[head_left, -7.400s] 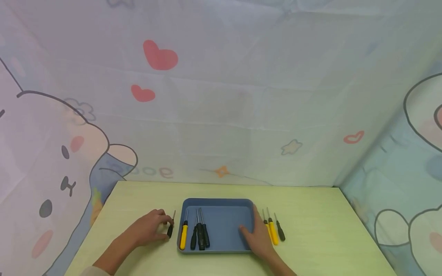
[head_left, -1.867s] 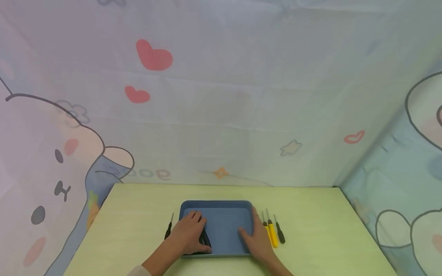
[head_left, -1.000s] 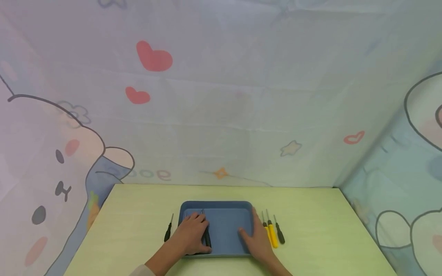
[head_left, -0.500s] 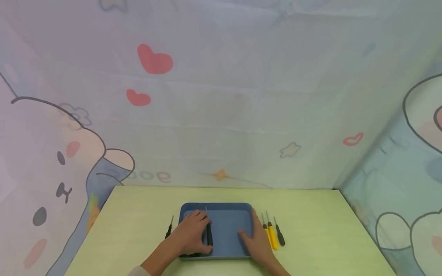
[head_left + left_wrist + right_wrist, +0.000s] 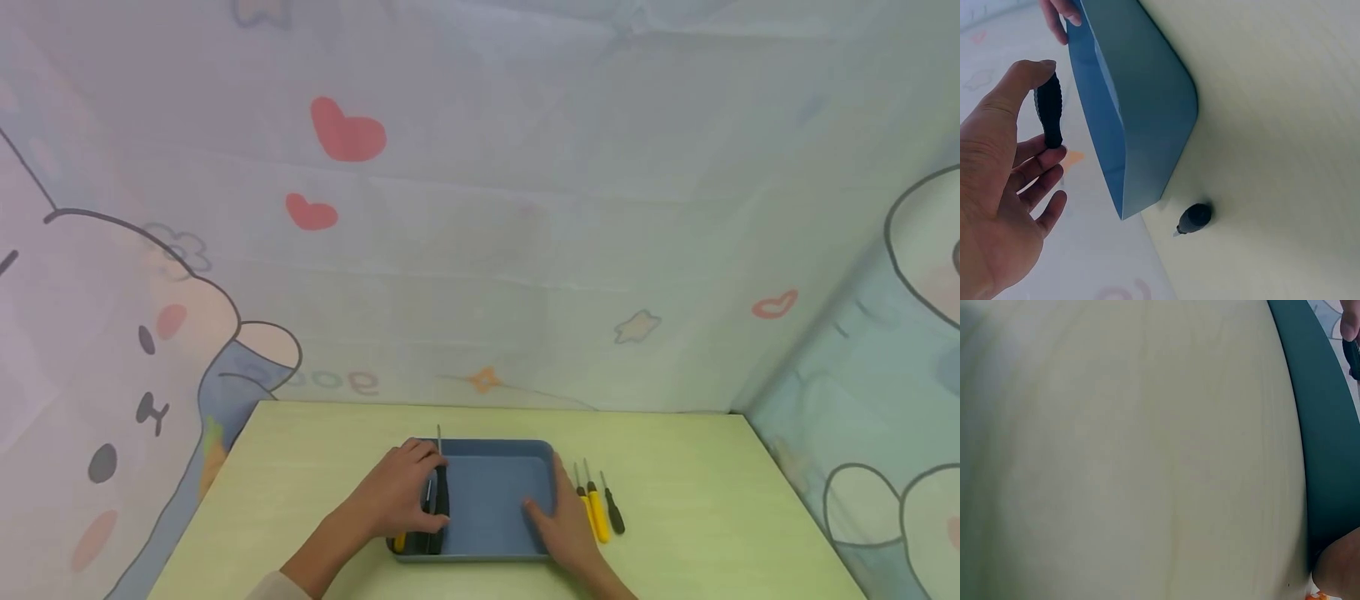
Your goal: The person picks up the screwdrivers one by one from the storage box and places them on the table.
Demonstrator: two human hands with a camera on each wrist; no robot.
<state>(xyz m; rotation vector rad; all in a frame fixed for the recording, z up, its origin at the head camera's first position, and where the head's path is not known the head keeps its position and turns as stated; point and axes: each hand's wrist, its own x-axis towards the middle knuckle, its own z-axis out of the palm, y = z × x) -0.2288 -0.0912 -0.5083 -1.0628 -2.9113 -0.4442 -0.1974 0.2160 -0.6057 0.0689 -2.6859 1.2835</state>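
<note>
My left hand (image 5: 397, 492) pinches a black-handled screwdriver (image 5: 442, 492) between thumb and fingertips, above the left part of the blue tray (image 5: 487, 446). Its ridged handle (image 5: 1050, 109) shows clearly in the left wrist view, raised beside the tray wall (image 5: 1147, 94). Under that hand, a yellow-handled screwdriver (image 5: 400, 542) and dark handles lie in the tray, partly hidden. My right hand (image 5: 566, 525) holds the tray's right side, thumb inside and fingers outside. A small black screwdriver (image 5: 1195, 217) lies on the table left of the tray, hidden by the left hand in the head view.
Right of the tray, two yellow-handled screwdrivers (image 5: 597, 512) and a black-handled screwdriver (image 5: 613, 512) lie side by side on the pale table (image 5: 690, 483). A printed cloth (image 5: 525, 250) hangs behind and at both sides.
My left hand has let go of the small black screwdriver left of the tray, reached into the tray, and raised another black-handled screwdriver, shifting it slightly left. The right hand stays on the tray.
</note>
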